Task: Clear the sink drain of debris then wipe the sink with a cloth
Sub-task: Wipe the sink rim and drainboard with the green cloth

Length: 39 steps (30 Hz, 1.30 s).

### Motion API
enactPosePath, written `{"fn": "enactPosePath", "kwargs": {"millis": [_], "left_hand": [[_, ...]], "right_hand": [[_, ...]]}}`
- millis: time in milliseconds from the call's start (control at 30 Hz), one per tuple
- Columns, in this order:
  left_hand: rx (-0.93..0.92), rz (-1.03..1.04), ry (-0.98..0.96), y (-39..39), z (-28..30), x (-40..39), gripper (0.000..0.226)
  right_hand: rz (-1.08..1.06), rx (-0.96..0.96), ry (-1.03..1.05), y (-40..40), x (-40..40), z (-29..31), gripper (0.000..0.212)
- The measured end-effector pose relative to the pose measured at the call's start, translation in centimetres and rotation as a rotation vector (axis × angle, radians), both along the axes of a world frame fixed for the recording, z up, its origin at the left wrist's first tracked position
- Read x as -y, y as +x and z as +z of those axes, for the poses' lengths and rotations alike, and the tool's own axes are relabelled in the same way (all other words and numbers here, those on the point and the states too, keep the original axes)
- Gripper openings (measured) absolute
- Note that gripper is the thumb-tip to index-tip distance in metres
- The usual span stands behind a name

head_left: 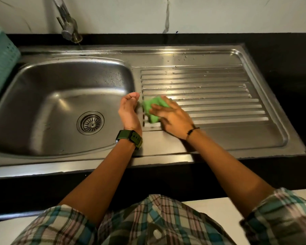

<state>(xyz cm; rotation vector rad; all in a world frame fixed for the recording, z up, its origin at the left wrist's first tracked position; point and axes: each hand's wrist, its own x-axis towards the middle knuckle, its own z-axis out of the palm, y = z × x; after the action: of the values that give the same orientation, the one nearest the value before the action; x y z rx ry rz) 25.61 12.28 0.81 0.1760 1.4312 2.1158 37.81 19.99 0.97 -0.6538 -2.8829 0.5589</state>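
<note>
From the head view, your right hand [173, 119] lies with fingers spread flat on the green cloth [151, 110], pressing it onto the near left end of the ribbed drainboard [219, 96], just right of the basin [60, 103]. Your left hand [130, 110] is cupped, fingers loosely curled and holding nothing, standing edge-on at the strip between basin and drainboard, just beside the cloth.

The drain strainer [90, 122] on the basin floor looks free of debris, so I judge the clearing step done. Wiping seems under way on the drainboard; droplets dot its far ribs and the basin's far right wall, so most of the sink is likely left to wipe. A thin stream seems to run from the tap [69, 29], far left.
</note>
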Motion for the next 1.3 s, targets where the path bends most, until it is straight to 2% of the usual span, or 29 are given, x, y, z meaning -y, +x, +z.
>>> {"fn": "enactPosePath", "kwargs": {"millis": [133, 233, 333, 467, 633, 733, 800, 933, 1000, 1133, 1300], "left_hand": [[0.03, 0.034, -0.01, -0.3, 0.1, -0.5, 0.019], [0.052, 0.046, -0.006, -0.3, -0.1, -0.5, 0.017], [0.063, 0.049, -0.006, -0.3, -0.3, -0.6, 0.019], [0.112, 0.071, 0.016, -0.8, -0.1, -0.8, 0.016], [0.03, 0.003, -0.019, -1.5, -0.8, -2.0, 0.03], [-0.021, -0.037, 0.044, -2.0, -0.3, -2.9, 0.025], [-0.009, -0.08, 0.065, -2.0, 0.1, -3.1, 0.034], [-0.234, -0.139, -0.073, -1.0, -0.1, -2.4, 0.063], [-0.345, -0.188, -0.127, -0.7, 0.0, -2.2, 0.07], [-0.343, -0.195, -0.178, -1.1, 0.4, -2.2, 0.064], [-0.273, -0.148, -0.163, -1.3, -0.1, -2.2, 0.064]], "right_hand": [[-0.208, 0.024, -0.025, 8.6, -5.1, 1.1, 0.044], [-0.265, 0.06, -0.119, 10.7, -6.3, 1.8, 0.046], [-0.195, 0.082, -0.1, 6.9, -4.0, 1.3, 0.044], [-0.007, 0.18, 0.079, -1.6, 0.9, -0.3, 0.05], [-0.103, 0.228, 0.13, -6.9, 0.4, -1.3, 0.052], [-0.163, 0.277, 0.111, -10.0, -1.9, -1.6, 0.052], [-0.198, 0.296, 0.085, -12.7, -4.1, -1.5, 0.053], [-0.253, 0.3, 0.033, -17.1, -8.3, -0.9, 0.053], [-0.25, 0.322, 0.028, -18.3, -9.3, -0.6, 0.054], [-0.207, 0.321, 0.016, -16.9, -8.7, 0.0, 0.052], [-0.228, 0.266, 0.046, -7.9, -3.5, 0.1, 0.05]]}}
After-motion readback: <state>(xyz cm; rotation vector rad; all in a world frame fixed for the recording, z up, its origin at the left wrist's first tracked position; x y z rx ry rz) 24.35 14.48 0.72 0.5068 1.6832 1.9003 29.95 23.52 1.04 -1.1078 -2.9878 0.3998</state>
